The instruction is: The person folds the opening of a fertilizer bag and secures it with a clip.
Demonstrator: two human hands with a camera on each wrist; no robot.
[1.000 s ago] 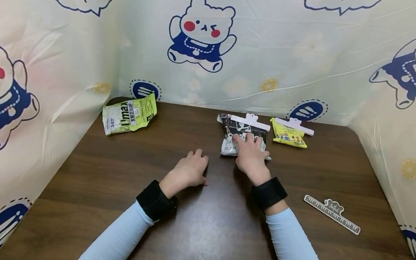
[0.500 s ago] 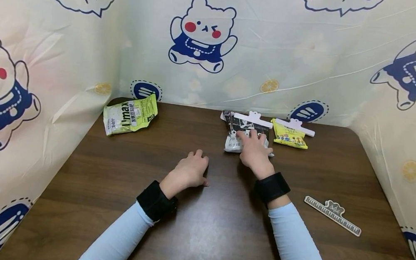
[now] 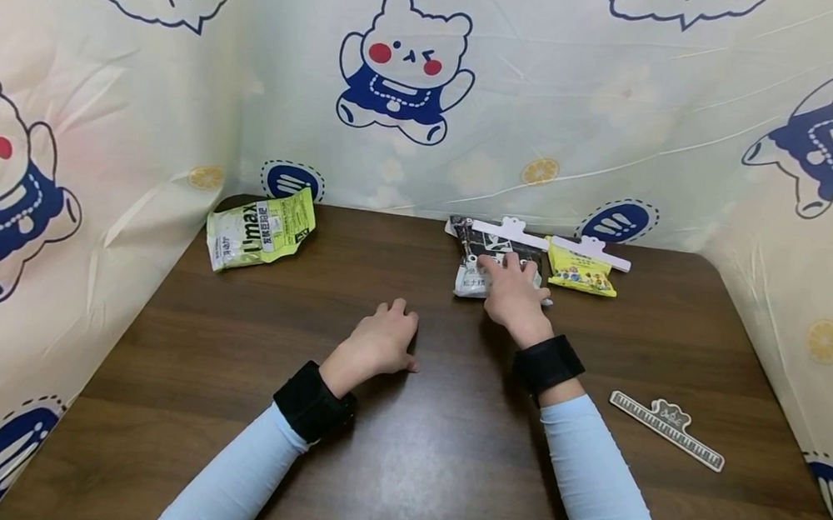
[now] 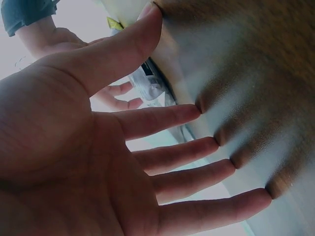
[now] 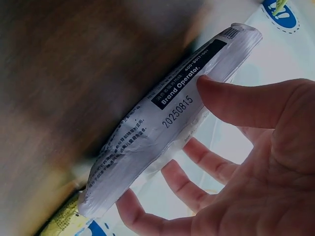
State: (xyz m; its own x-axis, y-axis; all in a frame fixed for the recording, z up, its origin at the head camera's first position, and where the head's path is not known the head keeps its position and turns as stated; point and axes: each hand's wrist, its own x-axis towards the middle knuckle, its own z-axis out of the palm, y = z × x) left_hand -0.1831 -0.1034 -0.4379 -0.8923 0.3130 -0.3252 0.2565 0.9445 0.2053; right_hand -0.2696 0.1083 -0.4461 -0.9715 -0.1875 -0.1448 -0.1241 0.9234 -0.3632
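Observation:
My right hand (image 3: 516,299) lies over a black and white snack bag (image 3: 470,283) at the back of the table. In the right wrist view its thumb presses the bag's near end, and the spread fingers rest on the upper face. A white sealing clip (image 3: 511,235) spans the bag's far end. My left hand (image 3: 381,342) holds nothing; its fingers are spread, with the fingertips on the table, as the left wrist view shows. Just right of the black and white bag is a yellow snack bag (image 3: 582,274) with its own white clip (image 3: 592,251).
A green and white bag (image 3: 259,230) lies at the table's back left corner. On the right side of the brown table (image 3: 396,476) is a loose, piano-key patterned clip (image 3: 667,430). Printed cloth (image 3: 532,79) walls the table's back and sides.
My right hand has slid the black and white bag back and slightly right, so its clip now meets the yellow bag's clip in the head view. The left hand stays put.

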